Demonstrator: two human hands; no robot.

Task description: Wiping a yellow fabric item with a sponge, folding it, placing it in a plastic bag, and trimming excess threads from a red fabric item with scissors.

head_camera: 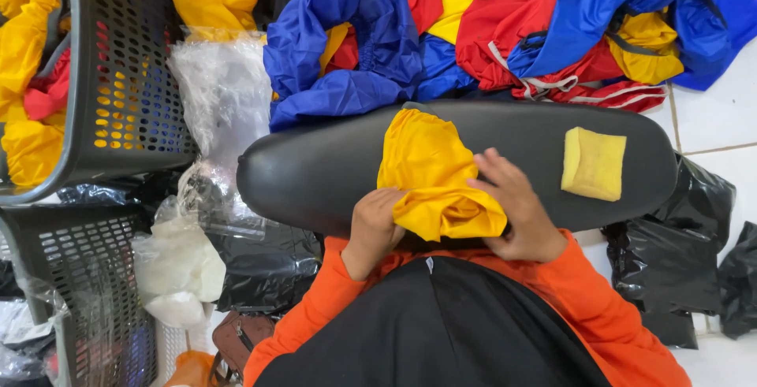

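**On the black padded worktop, two hands bunch a yellow cloth**

On the black padded worktop [331, 170], which lies across the person's lap, a piece of yellow cloth [434, 174] sits bunched at the near edge. The upper part of it lies flat on the pad; the lower part is gathered into folds and hangs a little over the edge toward the body.

The left hand [372, 225] is closed on the lower left corner of the cloth, fingers curled round the fabric. The right hand [516, 210] presses on the right side of the bundle, fingers bent over the folds and gripping them. Both arms wear orange sleeves [587, 296].

Well apart to the right, on the same pad, lies a small yellow square [593, 163], folded flat, touched by neither hand.

Beyond the far edge of the worktop a heap of blue, red and yellow garments [505, 24] is piled on the floor. To the left stands a dark plastic basket [130, 72] with yellow and red fabric inside, and a second basket [87, 292] sits nearer, below it. Clear plastic bags [225, 95] lie crumpled between the baskets and the worktop. Black plastic bags [670, 261] lie on the white tiled floor [721, 127] at the right.
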